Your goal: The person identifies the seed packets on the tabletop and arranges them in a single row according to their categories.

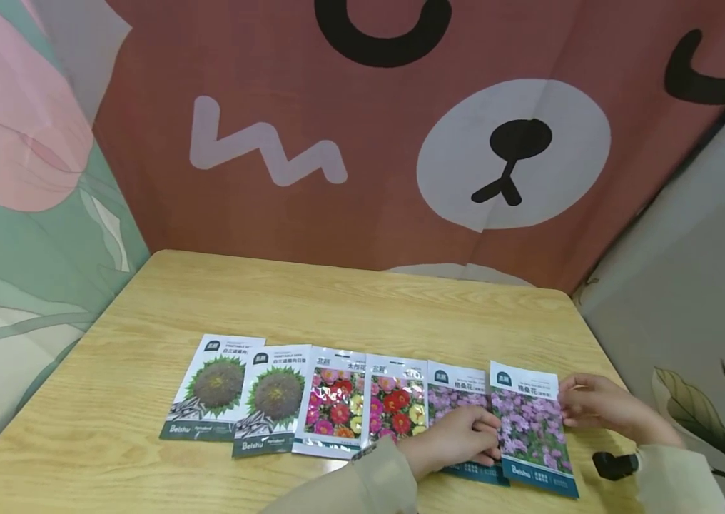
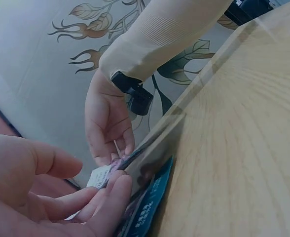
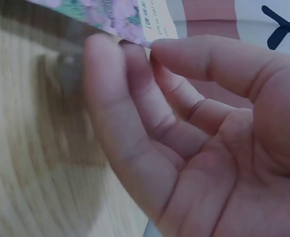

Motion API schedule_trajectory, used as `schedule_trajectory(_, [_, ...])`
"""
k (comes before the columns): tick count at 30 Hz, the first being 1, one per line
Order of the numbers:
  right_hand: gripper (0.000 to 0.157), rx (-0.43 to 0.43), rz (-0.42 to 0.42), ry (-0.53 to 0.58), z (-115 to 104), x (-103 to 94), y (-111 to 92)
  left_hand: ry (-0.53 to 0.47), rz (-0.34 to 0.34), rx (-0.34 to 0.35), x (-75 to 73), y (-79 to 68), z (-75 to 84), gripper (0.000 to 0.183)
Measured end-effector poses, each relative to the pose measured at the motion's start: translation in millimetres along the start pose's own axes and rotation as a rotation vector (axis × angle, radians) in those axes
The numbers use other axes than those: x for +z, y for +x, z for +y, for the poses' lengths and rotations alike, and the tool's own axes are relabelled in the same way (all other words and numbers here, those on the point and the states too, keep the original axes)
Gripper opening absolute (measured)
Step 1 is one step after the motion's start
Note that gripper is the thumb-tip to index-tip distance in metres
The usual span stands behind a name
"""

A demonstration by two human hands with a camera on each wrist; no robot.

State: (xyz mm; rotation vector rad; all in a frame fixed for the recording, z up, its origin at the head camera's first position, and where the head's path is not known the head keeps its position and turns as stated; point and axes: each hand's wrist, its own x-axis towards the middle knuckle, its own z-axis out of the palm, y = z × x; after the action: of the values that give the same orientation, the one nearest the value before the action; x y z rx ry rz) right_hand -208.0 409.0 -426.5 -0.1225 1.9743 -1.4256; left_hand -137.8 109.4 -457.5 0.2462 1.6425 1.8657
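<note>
At the right end of a row lies a seed packet (image 1: pixel 529 428) with purple flowers, a white top and a dark teal bottom band. My right hand (image 1: pixel 600 407) pinches its right edge between thumb and fingertips. At its left edge, my left hand (image 1: pixel 452 439) grips with thumb and fingers, reaching across a matching purple-flower packet (image 1: pixel 455 378). In the left wrist view the held packet (image 2: pixel 100 176) is seen nearly edge-on, tilted, between both hands. The neighbouring packet's teal band (image 2: pixel 150 202) shows beneath it. Part of that neighbour is hidden by my left hand.
Left of the hands, two packets with red and pink flowers (image 1: pixel 337 407) (image 1: pixel 397 400) lie side by side. Farther left are two sunflower seed packets (image 1: pixel 217 385) (image 1: pixel 275 392), slightly overlapping. All rest on a wooden table (image 1: pixel 337 300), with a printed curtain (image 1: pixel 369 214) behind it.
</note>
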Motion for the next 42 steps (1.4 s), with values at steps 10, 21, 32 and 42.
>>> schedule_trajectory(10, [0.015, 0.035, -0.024, 0.005, 9.2, 9.3, 0.6, 0.069, -0.096, -0.053, -2.5, -3.8, -1.5, 0.029])
schedule_trajectory(21, [0.013, 0.048, 0.007, -0.037, 16.3, 14.8, 4.0, 0.159, -0.089, 0.001, -5.7, -7.3, -3.8, 0.031])
schedule_trajectory(32, [0.016, 0.081, 0.107, -0.187, 14.6, 20.0, 9.4, 0.151, -0.159, -0.027, -12.9, -7.5, -4.2, 0.035])
schedule_trajectory(42, [0.019, 0.015, 0.113, -0.268, 11.1, 24.7, 16.0, 0.152, -0.137, -0.028, -14.1, -5.9, -4.2, 0.039])
